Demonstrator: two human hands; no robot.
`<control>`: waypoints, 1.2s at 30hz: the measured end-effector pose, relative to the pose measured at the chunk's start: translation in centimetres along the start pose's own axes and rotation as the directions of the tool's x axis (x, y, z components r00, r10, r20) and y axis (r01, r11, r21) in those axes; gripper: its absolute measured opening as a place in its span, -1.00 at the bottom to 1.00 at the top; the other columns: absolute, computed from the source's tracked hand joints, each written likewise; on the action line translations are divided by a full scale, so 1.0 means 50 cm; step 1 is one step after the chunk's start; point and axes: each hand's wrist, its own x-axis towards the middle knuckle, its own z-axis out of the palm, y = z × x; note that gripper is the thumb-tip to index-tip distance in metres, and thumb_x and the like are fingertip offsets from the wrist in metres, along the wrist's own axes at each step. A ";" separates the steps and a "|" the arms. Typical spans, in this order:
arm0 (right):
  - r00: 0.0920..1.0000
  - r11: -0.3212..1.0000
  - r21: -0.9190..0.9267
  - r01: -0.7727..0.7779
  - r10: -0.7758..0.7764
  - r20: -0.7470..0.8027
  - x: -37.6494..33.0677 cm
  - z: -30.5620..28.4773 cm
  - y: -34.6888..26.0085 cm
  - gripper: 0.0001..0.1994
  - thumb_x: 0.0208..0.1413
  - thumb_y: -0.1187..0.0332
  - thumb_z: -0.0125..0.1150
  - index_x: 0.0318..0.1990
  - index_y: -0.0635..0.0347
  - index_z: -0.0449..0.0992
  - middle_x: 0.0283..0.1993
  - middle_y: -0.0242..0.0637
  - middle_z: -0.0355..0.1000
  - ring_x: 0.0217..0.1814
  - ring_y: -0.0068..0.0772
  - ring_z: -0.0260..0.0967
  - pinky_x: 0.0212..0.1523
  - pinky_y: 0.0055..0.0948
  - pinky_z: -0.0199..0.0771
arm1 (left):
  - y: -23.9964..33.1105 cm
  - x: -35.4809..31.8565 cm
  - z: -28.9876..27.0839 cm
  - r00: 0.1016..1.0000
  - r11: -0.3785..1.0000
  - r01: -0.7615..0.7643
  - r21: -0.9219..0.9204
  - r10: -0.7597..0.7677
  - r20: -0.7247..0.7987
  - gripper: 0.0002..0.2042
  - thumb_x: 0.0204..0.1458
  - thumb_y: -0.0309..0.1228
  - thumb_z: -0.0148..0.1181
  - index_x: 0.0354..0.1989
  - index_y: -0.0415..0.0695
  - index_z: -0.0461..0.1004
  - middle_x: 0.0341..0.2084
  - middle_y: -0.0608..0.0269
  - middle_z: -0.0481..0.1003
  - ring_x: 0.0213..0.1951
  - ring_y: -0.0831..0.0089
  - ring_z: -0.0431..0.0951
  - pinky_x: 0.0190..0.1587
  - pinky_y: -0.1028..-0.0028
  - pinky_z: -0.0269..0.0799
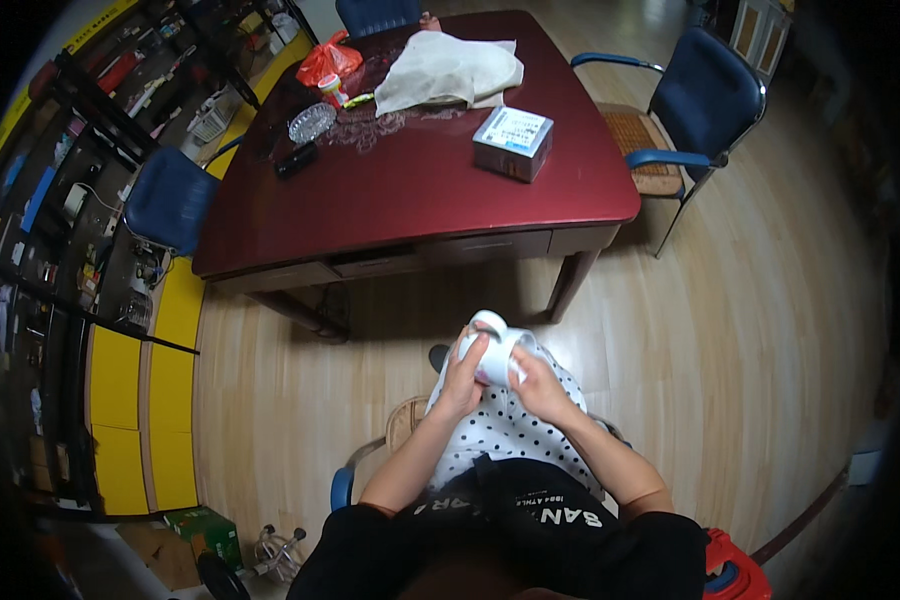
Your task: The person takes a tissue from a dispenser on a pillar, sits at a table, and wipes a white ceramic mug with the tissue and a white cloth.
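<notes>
Above my lap I hold a white mug (494, 365), tipped on its side with its mouth toward the right. Its looped handle (487, 320) points up and away from me. My left hand (462, 372) is wrapped round the body, with the thumb lying beside the handle. At the rim is my right hand (540, 388), its fingers curled against the mug's mouth. Some fingertips are hidden there, and I cannot tell whether they also hold something small and white.
Ahead stands a dark red table (410, 220) bearing a box (513, 143), a pale cloth (450, 72), a glass ashtray (312, 123), a black case (297, 160) and a red plastic bag (328, 60). Blue chairs (705, 95) flank it. Cluttered shelves (80, 220) line the left.
</notes>
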 end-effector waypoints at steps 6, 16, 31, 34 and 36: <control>0.843 0.694 -0.482 0.535 -0.401 0.359 0.030 -0.115 -0.029 -0.71 -0.32 0.66 -0.02 -0.33 0.22 0.42 -0.41 -0.14 0.38 -0.30 -0.12 0.32 -0.27 -0.28 0.32 | 0.054 0.023 -0.019 0.989 0.986 0.143 -0.085 -0.141 0.036 -0.56 0.01 -0.12 0.00 -0.04 -0.18 0.24 -0.17 0.18 0.36 -0.12 0.40 0.40 -0.05 0.36 0.34; 0.910 0.685 -0.724 -0.077 -0.249 -0.332 0.021 -0.270 -0.102 -0.75 -0.32 0.72 -0.08 -0.39 0.27 0.35 -0.54 -0.17 0.30 -0.45 -0.14 0.26 -0.38 -0.32 0.25 | 0.115 0.007 0.008 0.955 0.860 0.268 -0.433 -0.180 0.235 -0.48 0.00 0.10 -0.19 -0.17 -0.13 0.39 -0.22 0.13 0.42 -0.14 0.25 0.43 -0.05 0.20 0.35; 0.766 0.912 -0.349 0.216 0.063 0.640 0.038 -0.069 -0.090 -0.83 -0.25 0.64 -0.08 -0.39 0.39 0.33 -0.36 0.08 0.27 -0.29 0.05 0.28 -0.25 -0.17 0.29 | 0.048 -0.007 0.000 0.946 0.969 0.233 -0.085 -0.205 0.251 -0.58 0.07 -0.12 -0.10 0.02 -0.12 0.17 -0.15 0.17 0.34 -0.11 0.40 0.38 -0.05 0.40 0.32; 0.875 0.892 -0.356 0.280 -0.085 0.476 0.029 -0.047 -0.056 -0.85 -0.26 0.62 -0.05 -0.42 0.38 0.36 -0.37 0.07 0.29 -0.31 0.05 0.29 -0.25 -0.15 0.28 | 0.050 -0.006 0.001 0.954 0.974 0.217 -0.069 -0.197 0.225 -0.59 0.07 -0.14 -0.10 0.00 -0.14 0.18 -0.16 0.18 0.34 -0.12 0.42 0.39 -0.06 0.41 0.33; 0.834 0.709 -0.468 0.528 -0.330 0.442 0.044 -0.032 -0.033 -0.85 -0.29 0.58 0.03 -0.45 0.34 0.39 -0.44 0.04 0.32 -0.30 0.01 0.30 -0.27 -0.17 0.29 | 0.063 -0.005 0.017 0.972 0.984 0.173 -0.029 -0.166 0.167 -0.61 0.05 -0.17 -0.04 -0.01 -0.12 0.20 -0.20 0.24 0.35 -0.17 0.49 0.41 -0.17 0.46 0.38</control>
